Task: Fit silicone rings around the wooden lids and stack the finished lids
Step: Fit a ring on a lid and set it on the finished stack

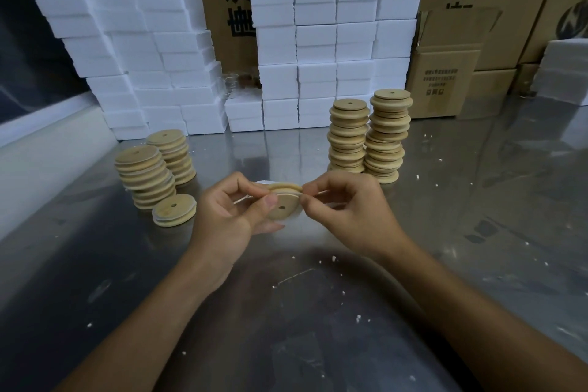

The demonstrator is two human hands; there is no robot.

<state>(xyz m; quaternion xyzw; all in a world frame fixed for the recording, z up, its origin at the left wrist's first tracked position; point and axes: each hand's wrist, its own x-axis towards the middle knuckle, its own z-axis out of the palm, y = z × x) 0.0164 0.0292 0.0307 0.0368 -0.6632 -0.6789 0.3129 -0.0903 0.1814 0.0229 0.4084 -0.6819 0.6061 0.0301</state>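
Observation:
A round wooden lid [284, 206] with a small centre hole is held between both hands above the steel table. My left hand [232, 215] grips its left edge, thumb on the face. My right hand [346, 208] pinches a pale silicone ring [288, 190] at the lid's upper right rim. Left of the hands stand two leaning stacks of lids with rings [144, 177] [175, 154], and a short stack of two lids [174, 210] lies in front of them. Two taller stacks of bare lids [348, 137] [386, 137] stand at the back right.
The steel table [286, 312] is dotted with white foam crumbs. A wall of white foam boxes [311, 41] and brown cartons [445, 73] lines the back. More foam boxes [566, 73] sit at the far right.

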